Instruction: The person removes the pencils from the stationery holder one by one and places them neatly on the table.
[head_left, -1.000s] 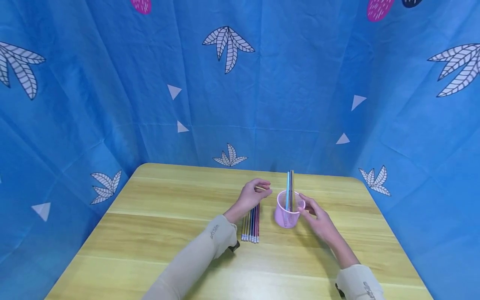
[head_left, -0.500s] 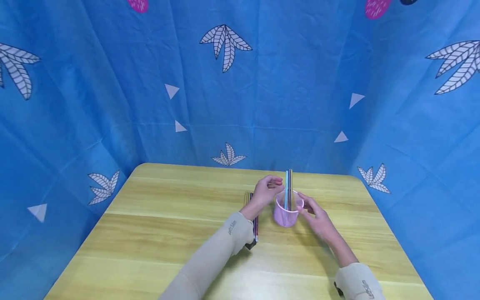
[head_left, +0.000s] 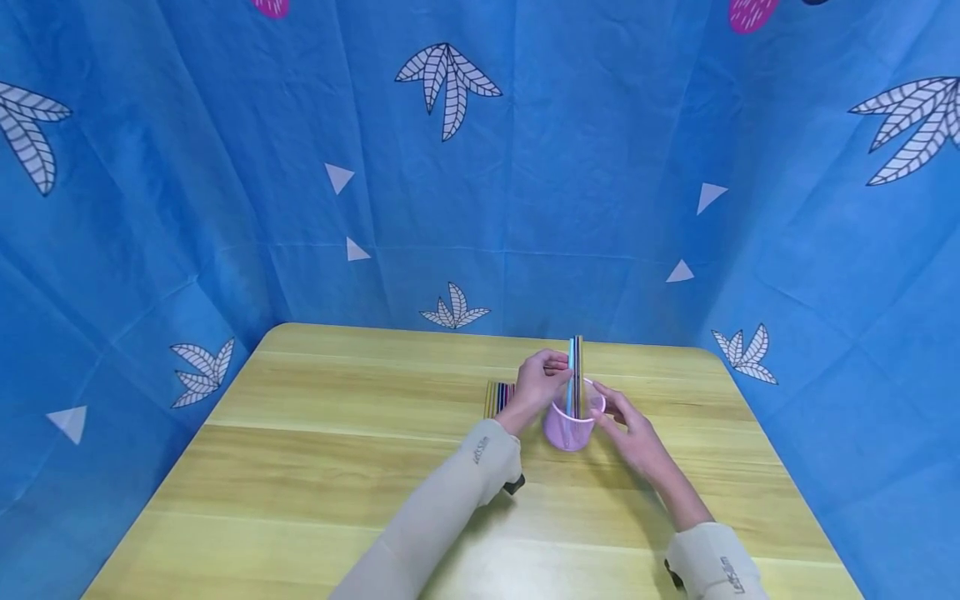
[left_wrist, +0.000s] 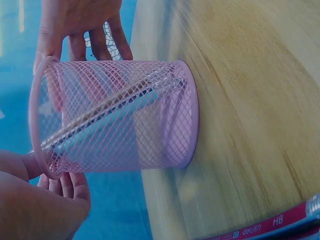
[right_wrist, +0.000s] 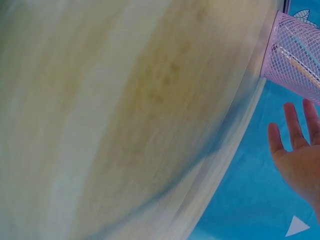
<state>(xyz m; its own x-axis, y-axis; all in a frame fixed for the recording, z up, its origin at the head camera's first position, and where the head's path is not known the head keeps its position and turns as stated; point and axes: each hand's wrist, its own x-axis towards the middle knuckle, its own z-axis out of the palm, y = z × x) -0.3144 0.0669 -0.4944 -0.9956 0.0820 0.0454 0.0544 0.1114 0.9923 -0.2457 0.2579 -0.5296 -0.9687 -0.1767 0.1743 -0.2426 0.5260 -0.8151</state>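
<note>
A pink mesh pencil cup (head_left: 567,433) stands upright on the table, several pencils (head_left: 576,375) leaning in it, one of them light blue. From the right, my right hand (head_left: 630,433) holds the cup at its rim, thumb on the near side and fingers on the far side. My left hand (head_left: 536,383) is at the cup's left, its thumb and fingertips pinching the light blue pencil above the rim. Its thumb hides the pencil tops in the left wrist view. Under the left forearm lies a row of pencils (head_left: 497,398), mostly covered; a red HB pencil (left_wrist: 265,226) shows closer.
The wooden table (head_left: 300,467) has its far edge behind the cup. A blue patterned curtain (head_left: 480,200) hangs around the back and both sides.
My left hand has moved right, from above the pencil row to the pencils in the cup. My right hand has stayed at the cup. The head view has shifted slightly.
</note>
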